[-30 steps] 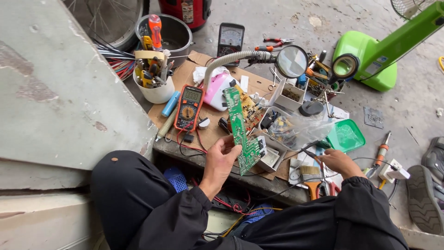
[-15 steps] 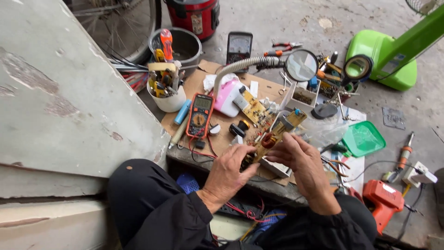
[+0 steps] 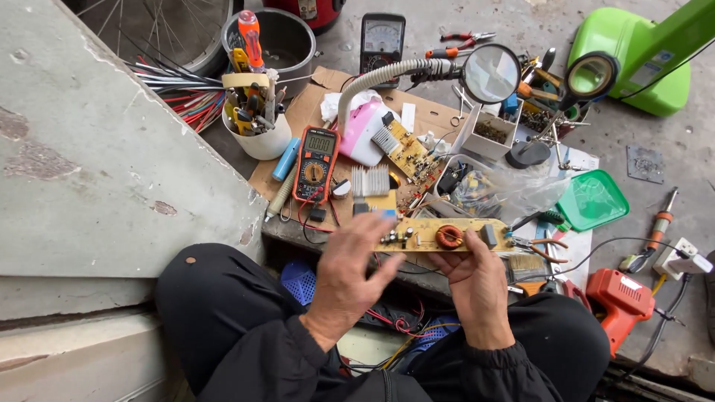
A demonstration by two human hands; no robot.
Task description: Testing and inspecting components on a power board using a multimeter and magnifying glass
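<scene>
Both hands hold 1 long yellow circuit board (image 3: 445, 235) level above the near edge of the worktop (image 3: 298, 119); the left hand (image 3: 350, 272) pinches its left end, fingers spread; the right hand (image 3: 477, 281) grips it from beneath; an orange multimeter (image 3: 316, 164) lies just beyond.

Two multimeters (image 3: 316, 162) (image 3: 382, 37), two circuit boards (image 3: 439, 235) (image 3: 408, 149)

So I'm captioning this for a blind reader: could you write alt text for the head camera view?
A seated person holds a long yellow circuit board flat in both hands, left hand at its near end, right hand beneath. Behind lies a cluttered cardboard-covered bench with an orange multimeter, a magnifying glass on a gooseneck and a white cup of tools.
</scene>
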